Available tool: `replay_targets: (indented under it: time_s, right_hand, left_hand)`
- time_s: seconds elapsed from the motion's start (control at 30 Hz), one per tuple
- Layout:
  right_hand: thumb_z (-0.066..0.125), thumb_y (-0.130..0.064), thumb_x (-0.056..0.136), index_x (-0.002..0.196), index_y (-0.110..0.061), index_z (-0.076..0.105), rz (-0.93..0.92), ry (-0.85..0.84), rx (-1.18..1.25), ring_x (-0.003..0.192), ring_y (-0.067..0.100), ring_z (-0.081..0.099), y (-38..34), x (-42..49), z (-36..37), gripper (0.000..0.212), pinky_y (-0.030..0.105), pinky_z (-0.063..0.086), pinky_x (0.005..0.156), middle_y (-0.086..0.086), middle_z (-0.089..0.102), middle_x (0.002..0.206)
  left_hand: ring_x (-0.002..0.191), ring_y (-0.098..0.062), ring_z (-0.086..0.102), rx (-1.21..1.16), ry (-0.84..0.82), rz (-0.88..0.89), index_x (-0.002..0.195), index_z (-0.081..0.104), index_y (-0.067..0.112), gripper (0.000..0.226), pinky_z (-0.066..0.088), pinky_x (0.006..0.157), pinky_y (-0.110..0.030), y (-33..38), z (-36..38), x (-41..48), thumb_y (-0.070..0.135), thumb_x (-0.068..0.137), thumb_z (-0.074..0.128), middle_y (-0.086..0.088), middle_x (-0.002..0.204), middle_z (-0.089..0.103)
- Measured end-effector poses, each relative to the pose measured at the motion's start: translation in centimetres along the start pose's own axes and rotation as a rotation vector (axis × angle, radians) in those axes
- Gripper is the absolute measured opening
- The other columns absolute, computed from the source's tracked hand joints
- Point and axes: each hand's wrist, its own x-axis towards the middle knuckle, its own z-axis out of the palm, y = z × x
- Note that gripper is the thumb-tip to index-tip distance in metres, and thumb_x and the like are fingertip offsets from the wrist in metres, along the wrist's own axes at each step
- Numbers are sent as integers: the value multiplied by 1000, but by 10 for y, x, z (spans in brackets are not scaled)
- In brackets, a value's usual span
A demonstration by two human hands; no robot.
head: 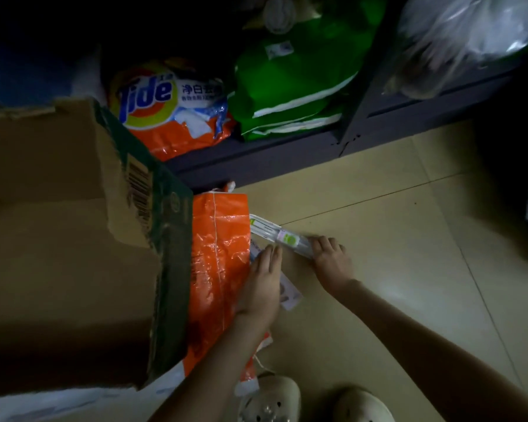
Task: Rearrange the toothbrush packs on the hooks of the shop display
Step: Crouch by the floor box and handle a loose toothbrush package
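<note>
Your pale clogs [272,400] sat right at the bottom of the view, closest of anything, so you were bent low over the floor [393,239] with both forearms reaching down.

The clear toothbrush pack [282,239] lay flat on the tiles at a slant, its far end touching the orange bag [217,254]. Your right hand [329,260] had its fingers curled over the near end, so the grip looked clamped on that pack. My guess is you took it by the end because that's the only bit that lifts easily off a flat floor.

Your left hand [264,278] lay flat with the fingers straight, grip apart, resting on a second pack [288,292]. Only the card end of that one poked out beside your wrist. It was probably pinned there so it didn't slide.

No display hooks showed anywhere, so I'd call this the gathering stage, with the hanging not yet begun.

Further out, the orange bag lay squeezed between the packs and a torn cardboard box [73,239]. Behind them a low dark shelf [256,153] carried a Tide bag [171,108] and some green packs [287,86]. It was pretty dim down there, so watch for anything that slid under the bag.
</note>
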Motion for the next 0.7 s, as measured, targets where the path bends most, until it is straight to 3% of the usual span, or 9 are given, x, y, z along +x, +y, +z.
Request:
replay_targets:
  time_s: [0.07, 0.1, 0.13, 0.23, 0.33, 0.43, 0.5, 0.6, 0.7]
  right_hand:
    - [88, -15, 48, 95, -5, 68, -61, 53, -78, 72, 30, 62, 8, 4, 2, 52, 32, 50, 53, 12, 65, 85]
    - [91, -14, 41, 89, -5, 69, -85, 92, -84, 66, 29, 62, 13, 4, -1, 53, 30, 48, 47, 11, 64, 78]
    - [91, -13, 40, 87, -5, 69, -113, 131, -83, 64, 29, 61, 19, 3, -4, 53, 28, 47, 45, 11, 63, 76]
    - [88, -10, 50, 95, -3, 66, -208, 267, -10, 69, 28, 60, 37, -5, -20, 51, 26, 48, 48, 10, 63, 79]
    - [64, -16, 78, 113, -6, 50, -341, 396, 24, 81, 25, 50, 48, -13, -30, 38, 32, 50, 63, 10, 62, 90]
    - [53, -13, 84, 121, -6, 44, -387, 478, 21, 92, 25, 46, 51, -15, -38, 39, 39, 47, 85, 13, 62, 101]
    - [58, -4, 82, 128, -4, 44, -345, 549, -2, 110, 26, 47, 45, -16, -42, 49, 43, 35, 102, 14, 59, 116]
    - [57, -4, 81, 131, -7, 42, -244, 703, 19, 122, 23, 46, 22, -19, -39, 53, 47, 33, 104, 11, 57, 127]
    - [54, -6, 83, 127, -7, 41, -343, 794, 85, 121, 26, 45, 5, -20, -19, 46, 48, 32, 102, 12, 48, 129]
  left_hand:
    - [132, -25, 43, 11, 94, 3, 142, 38, 4, 96, 39, 104, -28, -1, 0, 11, 14, 59, 85, -13, 148, 39]
    - [132, -26, 43, 27, 126, -5, 143, 37, 5, 96, 38, 105, -28, 0, 1, 16, 9, 59, 83, -13, 148, 37]
    - [140, -25, 30, 42, 74, 8, 149, 22, 8, 94, 28, 111, -29, 1, 2, 18, 6, 71, 74, -12, 155, 23]
    - [146, -24, -6, 129, 0, 53, 150, -12, 19, 92, 0, 117, -35, 4, -4, 28, 3, 88, 54, -5, 159, -11]
    - [147, -25, -2, 212, 123, 131, 151, -7, 18, 82, -7, 117, -40, 8, -6, 40, 2, 91, 46, -6, 160, 0]
    - [134, -26, 35, 188, 155, 109, 148, 24, 13, 56, 14, 115, -38, 12, -14, 49, 2, 93, 30, -7, 144, 40]
    - [124, -26, 45, 125, 164, 41, 141, 34, 12, 48, 33, 103, -34, 12, -18, 50, 4, 95, 31, -8, 136, 48]
    - [117, -26, 51, -23, 144, -81, 134, 41, 11, 40, 43, 90, -31, 10, -23, 47, 15, 95, 49, -10, 131, 50]
    - [112, -29, 55, -159, 126, -217, 126, 46, 8, 39, 46, 85, -35, 5, -32, 48, 27, 93, 56, -13, 124, 56]
